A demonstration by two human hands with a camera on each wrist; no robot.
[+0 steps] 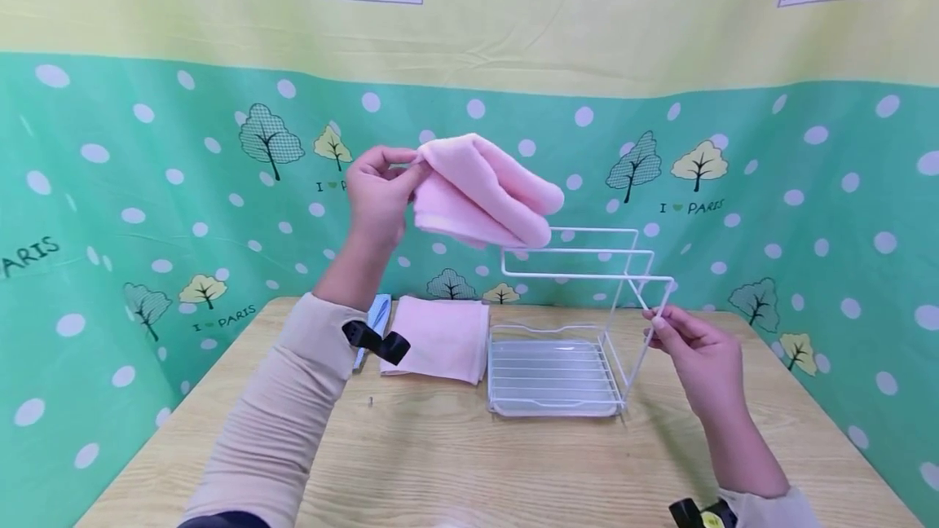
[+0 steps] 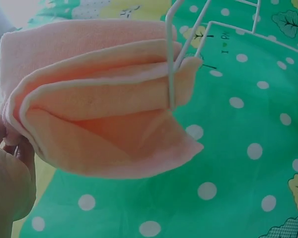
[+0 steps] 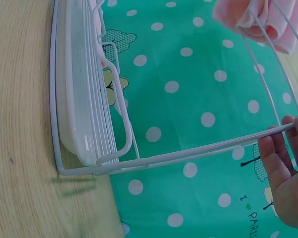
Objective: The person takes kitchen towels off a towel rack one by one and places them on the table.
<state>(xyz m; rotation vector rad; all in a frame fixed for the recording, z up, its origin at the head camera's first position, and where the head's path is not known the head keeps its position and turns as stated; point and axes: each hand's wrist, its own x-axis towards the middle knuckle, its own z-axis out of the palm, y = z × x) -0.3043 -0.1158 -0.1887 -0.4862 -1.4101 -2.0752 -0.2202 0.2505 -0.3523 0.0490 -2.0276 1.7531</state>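
My left hand [image 1: 377, 194] pinches one end of a folded pink towel [image 1: 477, 194] between thumb and fingers. The towel is raised at the left ends of the upper bars of a white wire rack [image 1: 587, 276]. In the left wrist view, a white bar [image 2: 170, 74] crosses in front of the towel's far end; whether the two touch, I cannot tell. My right hand [image 1: 700, 357] pinches the rack's right upright near the top. Below the bars, the rack's base holds a pale tray [image 1: 550, 407] under thin wires.
A second pink towel [image 1: 436, 341] lies folded flat, left of the rack's base. Behind my left wrist, a blue item [image 1: 379, 314] is partly hidden. A tiny object [image 1: 370, 402] lies on the wooden table [image 1: 440, 463]. A green patterned curtain [image 1: 469, 116] hangs behind.
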